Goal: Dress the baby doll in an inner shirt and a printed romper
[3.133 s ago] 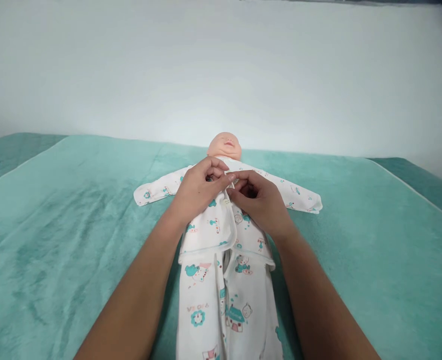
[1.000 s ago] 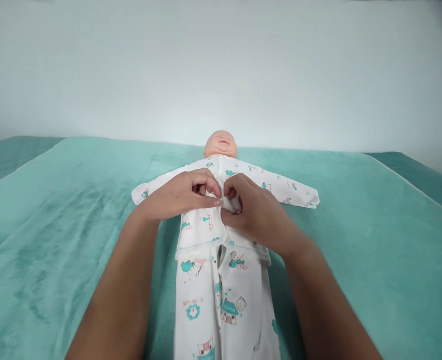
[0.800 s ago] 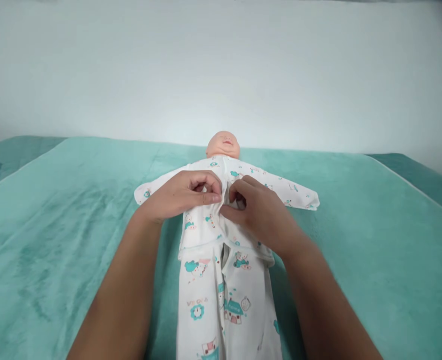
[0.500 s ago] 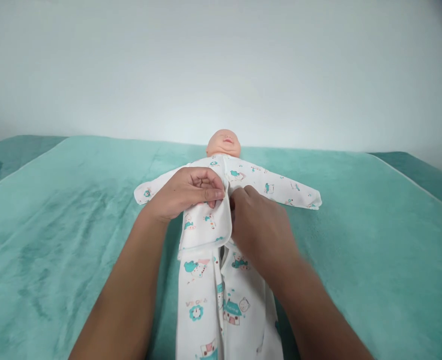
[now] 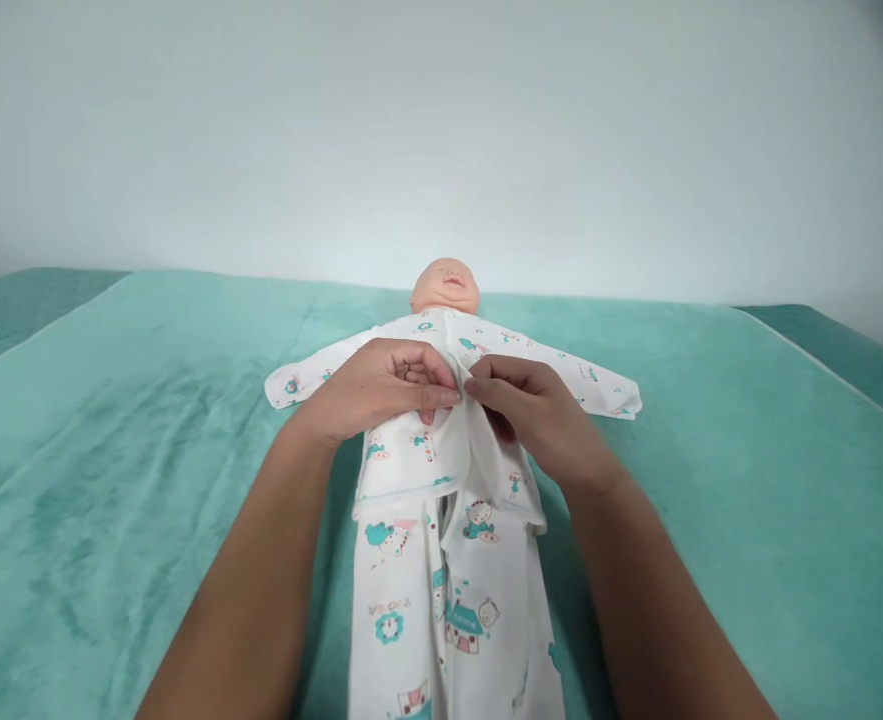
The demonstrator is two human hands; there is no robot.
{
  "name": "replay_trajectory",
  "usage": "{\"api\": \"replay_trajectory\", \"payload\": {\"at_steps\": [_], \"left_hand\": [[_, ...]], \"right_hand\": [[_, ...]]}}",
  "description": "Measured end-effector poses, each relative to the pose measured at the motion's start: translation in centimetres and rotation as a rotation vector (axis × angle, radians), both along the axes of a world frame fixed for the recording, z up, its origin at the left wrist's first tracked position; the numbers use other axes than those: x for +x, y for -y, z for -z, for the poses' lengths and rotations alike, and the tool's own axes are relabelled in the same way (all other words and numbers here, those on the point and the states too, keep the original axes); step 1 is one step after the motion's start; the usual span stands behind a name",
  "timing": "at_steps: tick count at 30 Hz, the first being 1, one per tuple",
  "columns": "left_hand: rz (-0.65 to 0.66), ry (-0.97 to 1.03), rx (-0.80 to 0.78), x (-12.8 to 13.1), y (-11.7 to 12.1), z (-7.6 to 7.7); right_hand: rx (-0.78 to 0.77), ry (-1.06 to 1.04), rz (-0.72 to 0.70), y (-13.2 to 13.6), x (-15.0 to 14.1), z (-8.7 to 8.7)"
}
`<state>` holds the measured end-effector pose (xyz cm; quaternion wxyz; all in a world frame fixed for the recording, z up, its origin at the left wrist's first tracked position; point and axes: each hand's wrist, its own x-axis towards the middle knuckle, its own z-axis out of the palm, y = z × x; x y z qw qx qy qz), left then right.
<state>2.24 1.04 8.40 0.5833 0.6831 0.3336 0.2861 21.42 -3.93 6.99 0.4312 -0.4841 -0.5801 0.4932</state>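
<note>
A baby doll point(image 5: 447, 286) lies on its back in a white printed jacket point(image 5: 403, 470) and matching trousers point(image 5: 478, 600). Its sleeves stretch out to both sides. Over the chest, my left hand point(image 5: 392, 390) pinches the front edge of the jacket's left-hand panel between thumb and fingers. Close beside it, my right hand point(image 5: 527, 405) pinches the edge of the other front panel, which is lifted a little. Both edges meet between my fingertips. Any fastener there is too small or hidden to make out.
A light green plush blanket point(image 5: 711, 480) spreads under the doll, with creases on the left side. Darker green cloth point(image 5: 846, 350) shows at both far corners. A plain pale wall point(image 5: 441, 130) rises behind.
My right hand has come up from behind the panel edge and now pinches the right-hand panel, raising its edge. My left hand has shifted slightly right, still pinching.
</note>
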Motion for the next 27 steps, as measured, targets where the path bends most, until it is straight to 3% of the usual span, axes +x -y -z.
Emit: {"api": "replay_trajectory", "payload": {"at_steps": [5,17,23,27], "left_hand": [[-0.024,0.043,0.000,-0.27,-0.16,0.24],[-0.032,0.049,-0.015,-0.07,-0.07,0.18],[-0.076,0.034,-0.007,0.07,-0.01,0.14],[-0.102,0.007,-0.005,0.16,0.03,-0.10]], "right_hand": [[0.020,0.078,-0.023,0.24,-0.53,0.11],[-0.014,0.004,-0.039,-0.03,-0.27,0.28],[0.016,0.046,-0.137,0.01,0.12,0.28],[0.035,0.108,-0.096,-0.06,-0.01,0.43]]}}
